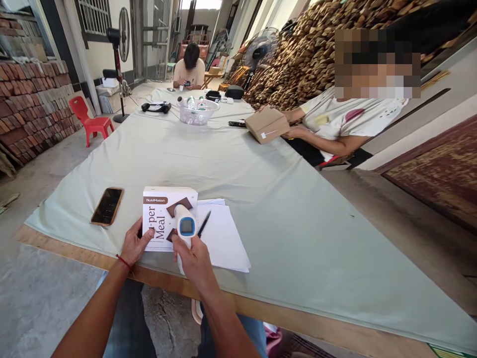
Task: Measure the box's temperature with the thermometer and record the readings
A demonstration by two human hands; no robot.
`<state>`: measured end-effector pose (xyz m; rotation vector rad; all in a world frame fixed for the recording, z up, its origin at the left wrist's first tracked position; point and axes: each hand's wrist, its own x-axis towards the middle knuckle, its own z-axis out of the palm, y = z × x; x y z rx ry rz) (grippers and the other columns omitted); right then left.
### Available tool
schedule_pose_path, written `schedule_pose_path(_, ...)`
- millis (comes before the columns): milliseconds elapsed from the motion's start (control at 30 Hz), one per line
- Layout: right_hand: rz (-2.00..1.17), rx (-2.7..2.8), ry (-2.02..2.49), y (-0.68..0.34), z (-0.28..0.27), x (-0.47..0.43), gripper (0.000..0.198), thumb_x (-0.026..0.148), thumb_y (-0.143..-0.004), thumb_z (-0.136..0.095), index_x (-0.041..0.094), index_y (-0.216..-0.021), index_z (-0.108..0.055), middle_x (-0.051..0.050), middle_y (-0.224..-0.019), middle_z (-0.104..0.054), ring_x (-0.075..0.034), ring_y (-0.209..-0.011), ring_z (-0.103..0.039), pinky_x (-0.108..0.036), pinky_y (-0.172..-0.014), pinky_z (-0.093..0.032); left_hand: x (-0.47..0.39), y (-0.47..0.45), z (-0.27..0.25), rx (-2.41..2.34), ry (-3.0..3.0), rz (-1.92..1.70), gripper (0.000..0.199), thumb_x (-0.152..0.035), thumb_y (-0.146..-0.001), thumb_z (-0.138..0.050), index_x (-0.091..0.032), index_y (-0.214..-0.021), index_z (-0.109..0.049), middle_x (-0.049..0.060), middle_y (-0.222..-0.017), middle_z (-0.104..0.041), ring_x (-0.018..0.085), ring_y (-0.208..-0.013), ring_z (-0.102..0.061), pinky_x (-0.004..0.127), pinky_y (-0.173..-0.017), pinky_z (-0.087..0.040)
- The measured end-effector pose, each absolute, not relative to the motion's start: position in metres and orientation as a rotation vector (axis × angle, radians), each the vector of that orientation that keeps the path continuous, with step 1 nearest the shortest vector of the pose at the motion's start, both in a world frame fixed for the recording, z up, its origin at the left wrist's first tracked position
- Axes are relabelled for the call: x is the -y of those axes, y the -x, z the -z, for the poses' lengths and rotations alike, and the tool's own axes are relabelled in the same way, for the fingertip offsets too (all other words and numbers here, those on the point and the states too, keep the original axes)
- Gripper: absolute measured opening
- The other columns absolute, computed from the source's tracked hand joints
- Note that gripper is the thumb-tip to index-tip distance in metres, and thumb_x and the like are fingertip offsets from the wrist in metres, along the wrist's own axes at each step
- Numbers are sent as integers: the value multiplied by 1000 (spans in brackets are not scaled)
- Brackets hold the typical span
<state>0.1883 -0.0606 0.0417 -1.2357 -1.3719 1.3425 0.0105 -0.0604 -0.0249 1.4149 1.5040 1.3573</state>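
Observation:
In my right hand is a white infrared thermometer with a blue-rimmed screen, my fingers wrapped round its handle. It is held over the front of a white NutriMotion box printed with brown bars. My left hand grips that box at its left edge, thumb on the front face, fingers hidden behind. To the right of the box lie sheets of white paper with a black pen on them. A phone in an orange case lies to the left on the cloth.
A pale cloth covers the table. Farther back stand a clear plastic basket of bottles and a black headset. At the right a person holds a cardboard box; another person sits at the far end. A red chair stands left.

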Motion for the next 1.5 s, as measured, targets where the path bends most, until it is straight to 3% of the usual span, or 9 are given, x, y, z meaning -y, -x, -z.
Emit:
schedule_pose_path(467, -1512, 1223, 1151, -190, -35, 62, 37, 54, -76, -63, 19, -88, -59, 4, -55, -54, -15, -50, -50, -28, -51, -42, 62, -11, 22, -1464, -1354, -1361, 57, -51, -74, -69, -14, -116, -61, 11, -107, -71, 26, -94, -66, 35, -80, -53)
schedule_pose_path(667, -1498, 1151, 1102, -212, -36, 75, 33, 53, -77, -62, 20, -77, -56, 3, -62, -56, -15, -56, -52, -27, -55, -44, 66, -9, 30, -1523, -1378, -1436, 59, -49, -75, -69, -14, -120, -54, 13, -110, -68, 25, -97, -65, 35, -81, -53)
schedule_pose_path(867, -1394, 1115, 1206, -264, -39, 93, 45, 63, -75, -65, 19, -79, -60, 0, -66, -58, -15, -58, -53, -27, -55, -44, 59, -7, 35, -1697, -1404, -1590, 71, -48, -74, -70, -15, -129, -41, 14, -119, -58, 24, -97, -63, 38, -84, -53)
schedule_pose_path(1067, -1246, 1073, 1295, -309, -36, 107, 47, 64, -73, -68, 18, -83, -62, -1, -65, -58, -16, -58, -50, -26, -53, -42, 46, 4, 33, -2128, -1384, -1674, 71, -48, -70, -71, -13, -125, -43, 17, -120, -50, 33, -116, -49, 51, -99, -42)
schedule_pose_path(1167, -1228, 1010, 1300, -321, -32, 112, 48, 64, -72, -69, 18, -85, -64, -2, -65, -59, -16, -57, -51, -26, -51, -42, 53, -8, 31, -2324, -1490, -1854, 71, -41, -69, -72, -14, -126, -39, 19, -132, -37, 35, -128, -36, 52, -100, -40)
schedule_pose_path(1233, -1215, 983, 1303, -326, -30, 114, 47, 63, -72, -69, 18, -85, -65, -2, -65, -60, -16, -56, -51, -26, -50, -41, 60, -25, 28, -2319, -1698, -1930, 60, -34, -72, -70, -16, -122, -42, 17, -130, -37, 32, -126, -37, 50, -101, -39)
schedule_pose_path(1367, -1218, 1008, 1320, -337, -24, 106, 45, 62, -73, -68, 19, -84, -65, -2, -66, -62, -18, -58, -54, -28, -54, -43, 58, -60, 22, -1921, -2204, -1543, 30, -23, -83, -58, -20, -112, -52, 12, -120, -48, 28, -119, -47, 47, -102, -39)
schedule_pose_path(1500, -946, 1232, 1499, -351, -3, 73, 56, 61, -74, -63, 17, -109, -65, -9, -92, -70, -27, -84, -62, -34, -70, -48, 31, -74, 31, -1655, -2299, -1040, 29, -20, -85, -51, -21, -113, -58, 10, -119, -56, 26, -115, -52, 46, -101, -41)
